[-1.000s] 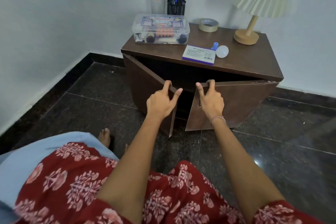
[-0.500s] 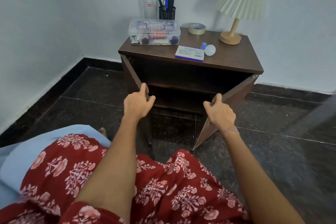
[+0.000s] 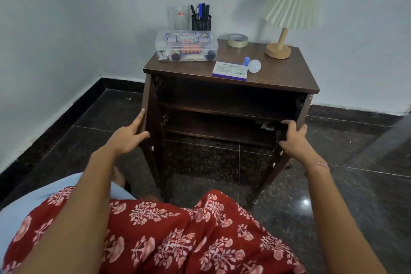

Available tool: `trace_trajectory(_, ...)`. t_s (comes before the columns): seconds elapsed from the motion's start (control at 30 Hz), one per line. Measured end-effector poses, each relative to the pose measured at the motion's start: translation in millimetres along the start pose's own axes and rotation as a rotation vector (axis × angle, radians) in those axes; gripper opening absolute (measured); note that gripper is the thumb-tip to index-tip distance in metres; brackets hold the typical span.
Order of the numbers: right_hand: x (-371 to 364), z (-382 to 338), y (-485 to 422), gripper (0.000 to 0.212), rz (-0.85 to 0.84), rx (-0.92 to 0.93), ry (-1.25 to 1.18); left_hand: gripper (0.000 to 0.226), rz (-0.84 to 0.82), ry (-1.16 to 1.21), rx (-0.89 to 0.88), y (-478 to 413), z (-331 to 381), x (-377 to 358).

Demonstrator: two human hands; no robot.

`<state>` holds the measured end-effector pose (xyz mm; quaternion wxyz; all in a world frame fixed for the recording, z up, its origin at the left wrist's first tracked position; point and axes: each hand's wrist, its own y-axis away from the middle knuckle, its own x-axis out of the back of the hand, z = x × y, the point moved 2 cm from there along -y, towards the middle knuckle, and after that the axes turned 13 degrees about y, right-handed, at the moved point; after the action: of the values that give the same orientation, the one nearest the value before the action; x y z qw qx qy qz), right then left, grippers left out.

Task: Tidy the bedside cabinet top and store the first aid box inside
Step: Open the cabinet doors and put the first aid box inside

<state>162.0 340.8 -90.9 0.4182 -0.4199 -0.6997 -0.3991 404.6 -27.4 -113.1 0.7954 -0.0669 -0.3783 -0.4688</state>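
The dark wooden bedside cabinet [image 3: 278, 80] stands against the wall with both doors swung wide. Its shelf [image 3: 222, 109] and lower compartment look dark and mostly bare. The clear first aid box [image 3: 186, 46] sits on the cabinet top at the back left. My left hand [image 3: 131, 135] rests on the left door [image 3: 151, 118], index finger straight along its edge, thumb on its inner face. My right hand [image 3: 293, 138] grips the edge of the right door [image 3: 300, 115], fingers curled over it.
On the top also stand a drinking glass [image 3: 180, 18], a black pen holder [image 3: 201, 21], a tape roll [image 3: 237, 40], a pleated lamp [image 3: 287, 18], a white-purple packet [image 3: 230, 70] and a small blue-capped white bulb [image 3: 253, 65]. Dark tiled floor surrounds the cabinet.
Both doors have swung from part open to wide open, my hands moving apart with them. The inside shelf has come into view.
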Motion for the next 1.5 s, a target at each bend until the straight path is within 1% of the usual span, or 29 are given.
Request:
trace_trajectory(0.03, 3.1, 10.2, 0.5, 0.061, -0.004, 0.013, 0.04, 0.075, -0.036, 0.03, 0.016, -1.7, -1.7, 3.3)
trace_trajectory(0.1, 9.5, 33.6, 1.6, 0.062, -0.012, 0.018, 0.125, 0.077, -0.103, 0.014, 0.037, -5.7, -3.8, 10.2)
trace_trajectory(0.2, 14.1, 56.9, 1.9, 0.066, 0.007, 0.02, 0.263, 0.081, -0.13, -0.026, 0.07, -6.2, -4.0, 15.2)
trace_trajectory(0.3, 8.6, 52.5, 4.2, 0.069, 0.055, 0.023, 0.411, 0.081, -0.034, -0.165, 0.036, -6.1, 6.3, 12.0)
trace_trajectory(0.43, 1.3, 34.6, 11.3, 0.068, 0.113, -0.004, 0.457, 0.077, 0.145, -0.345, 0.019, -7.5, 25.7, 0.9)
trace_trajectory(0.5, 0.8, 32.4, 14.1, 0.067, 0.129, -0.006, 0.491, 0.076, 0.203, -0.391, 0.014, -5.4, 27.4, -6.3)
trace_trajectory(0.6, 2.6, 32.9, 15.9, 0.067, 0.136, 0.006, 0.524, 0.078, 0.22, -0.39, -0.033, -4.8, 26.1, -7.3)
trace_trajectory(0.7, 5.4, 32.8, 15.1, 0.069, 0.127, 0.038, 0.549, 0.075, 0.24, -0.402, -0.096, -9.5, 21.2, 1.4)
trace_trajectory(0.83, 6.5, 33.7, 11.4, 0.066, 0.123, 0.104, 0.673, 0.073, 0.254, -0.424, -0.135, -13.2, 13.6, 5.2)
trace_trajectory(0.93, 6.6, 34.4, 9.8, 0.062, 0.117, 0.103, 0.721, 0.072, 0.267, -0.493, -0.153, -12.7, 8.2, 4.3)
trace_trajectory(1.03, 5.5, 31.7, 7.6, 0.06, 0.116, 0.114, 0.718, 0.072, 0.302, -0.631, -0.163, -11.1, 1.2, 10.0)
trace_trajectory(1.1, 6.1, 32.8, 7.8, 0.068, 0.118, 0.102, 0.71, 0.076, 0.322, -0.731, -0.152, -11.2, 2.6, 8.7)
trace_trajectory(1.2, 5.5, 33.9, 9.7, 0.099, 0.103, 0.111, 0.674, 0.082, 0.324, -0.868, -0.121, -11.0, 8.8, -4.0)
trace_trajectory(1.27, 6.2, 32.4, 8.6, 0.11, 0.101, 0.138, 0.678, 0.088, 0.314, -0.92, -0.117, -12.6, 11.4, -9.7)
trace_trajectory(1.33, 9.3, 32.1, 4.6, 0.112, 0.109, 0.159, 0.676, 0.087, 0.306, -0.909, -0.123, -16.2, 14.4, -10.5)
trace_trajectory(1.43, 12.4, 35.2, 2.0, 0.11, 0.107, 0.182, 0.662, 0.074, 0.287, -0.772, -0.119, -21.6, 19.9, -10.4)
trace_trajectory(1.5, 11.0, 42.0, 4.3, 0.11, 0.107, 0.188, 0.668, 0.071, 0.262, -0.709, -0.132, -24.8, 26.7, -15.8)
